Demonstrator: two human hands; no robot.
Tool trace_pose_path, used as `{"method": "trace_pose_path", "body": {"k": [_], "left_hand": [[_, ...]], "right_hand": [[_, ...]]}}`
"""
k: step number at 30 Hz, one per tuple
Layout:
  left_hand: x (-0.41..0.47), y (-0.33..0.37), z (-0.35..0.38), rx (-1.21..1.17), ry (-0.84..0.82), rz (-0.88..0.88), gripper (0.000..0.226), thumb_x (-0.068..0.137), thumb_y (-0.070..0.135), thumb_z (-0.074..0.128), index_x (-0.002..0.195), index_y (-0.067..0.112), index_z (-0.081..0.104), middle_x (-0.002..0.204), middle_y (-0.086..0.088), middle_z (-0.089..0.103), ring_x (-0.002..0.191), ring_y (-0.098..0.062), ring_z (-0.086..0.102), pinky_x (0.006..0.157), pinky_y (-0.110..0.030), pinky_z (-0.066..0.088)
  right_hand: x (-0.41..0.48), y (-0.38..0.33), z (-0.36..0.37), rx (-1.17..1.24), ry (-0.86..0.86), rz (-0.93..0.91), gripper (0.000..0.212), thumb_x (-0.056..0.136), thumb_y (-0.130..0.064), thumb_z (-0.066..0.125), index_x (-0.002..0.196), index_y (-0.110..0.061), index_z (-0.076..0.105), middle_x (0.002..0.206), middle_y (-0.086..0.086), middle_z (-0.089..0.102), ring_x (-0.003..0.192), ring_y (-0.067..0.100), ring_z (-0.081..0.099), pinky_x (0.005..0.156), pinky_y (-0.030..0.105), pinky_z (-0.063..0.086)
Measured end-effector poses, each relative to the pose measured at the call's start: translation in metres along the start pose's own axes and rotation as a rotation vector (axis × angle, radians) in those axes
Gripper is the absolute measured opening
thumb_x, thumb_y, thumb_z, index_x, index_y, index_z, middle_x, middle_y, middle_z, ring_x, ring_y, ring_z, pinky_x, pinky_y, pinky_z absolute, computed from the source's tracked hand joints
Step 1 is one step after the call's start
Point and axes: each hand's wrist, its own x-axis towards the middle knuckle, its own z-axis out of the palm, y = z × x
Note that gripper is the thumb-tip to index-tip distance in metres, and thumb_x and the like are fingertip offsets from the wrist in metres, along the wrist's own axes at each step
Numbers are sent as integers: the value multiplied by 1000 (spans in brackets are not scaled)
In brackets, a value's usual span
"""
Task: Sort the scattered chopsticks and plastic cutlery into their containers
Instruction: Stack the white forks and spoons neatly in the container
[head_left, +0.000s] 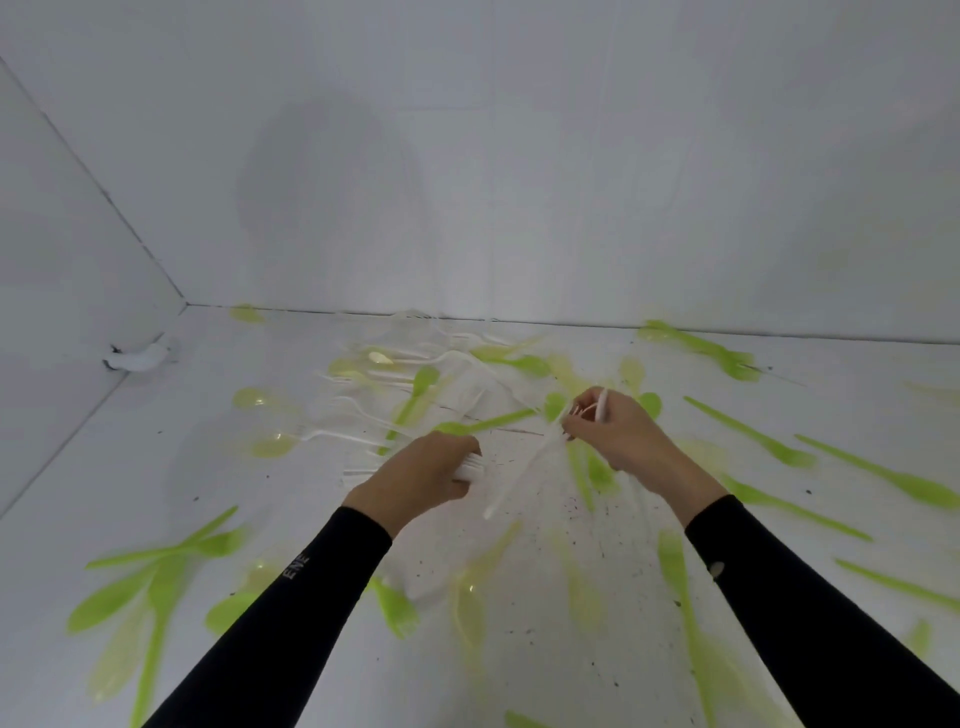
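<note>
Left hand (421, 475) clutches a white bundle (470, 472); right hand (621, 434) pinches white pieces (602, 406). Green cutlery (727, 361) lies scattered around both; sorting seems barely begun.

You're working on a white table (270, 499) boxed in by a white back wall (545, 156) and a white left wall (62, 234). Dark specks (574, 506) dot the table in front of you. A white lump (137, 357) sits at the base of the left wall, with a dark gap beside it. A soft grey shadow (322, 182) lies on the back wall.
</note>
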Motion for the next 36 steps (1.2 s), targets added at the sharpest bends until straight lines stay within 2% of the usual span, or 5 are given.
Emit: {"method": "trace_pose_path", "body": {"k": [8, 12, 19, 26, 36], "left_hand": [[-8, -4, 0, 35, -59, -5, 37, 78, 16, 77, 113, 15, 64, 105, -4, 67, 100, -21, 62, 76, -25, 40], [-22, 2, -17, -264, 137, -66, 29, 75, 21, 84, 99, 19, 69, 81, 10, 63, 80, -13, 61, 64, -13, 40], [-53, 41, -61, -1196, 166, -51, 28, 74, 9, 83, 97, -1, 71, 90, -20, 70, 77, -28, 65, 77, -34, 55], [-70, 60, -51, -1459, 142, -134, 26, 73, 13, 80, 96, 3, 72, 85, -14, 66, 72, -21, 64, 67, -27, 54], [-74, 84, -35, -1666, 321, -248, 48, 80, 22, 76, 114, -9, 66, 112, -22, 70, 102, -30, 70, 82, -34, 58]], "right_hand": [[-11, -16, -11, 218, 30, -63, 13, 95, -23, 63, 98, -11, 67, 82, -2, 57, 40, -2, 41, 41, 10, 30], [-18, -18, -1, 147, -63, -93, 9, 97, -26, 60, 99, -22, 68, 98, -7, 66, 87, 2, 60, 68, 18, 41], [-43, -53, 17, 302, -252, -286, 17, 98, -18, 59, 109, -8, 67, 63, -20, 59, 39, 0, 40, 43, 8, 30], [-57, -60, 32, 365, -144, -377, 19, 91, -19, 68, 109, -13, 66, 96, 6, 60, 46, -5, 50, 48, 7, 36], [-94, -44, 44, 207, 24, -402, 5, 94, -37, 62, 97, -35, 66, 90, -14, 65, 64, 7, 57, 66, 26, 45]]}}
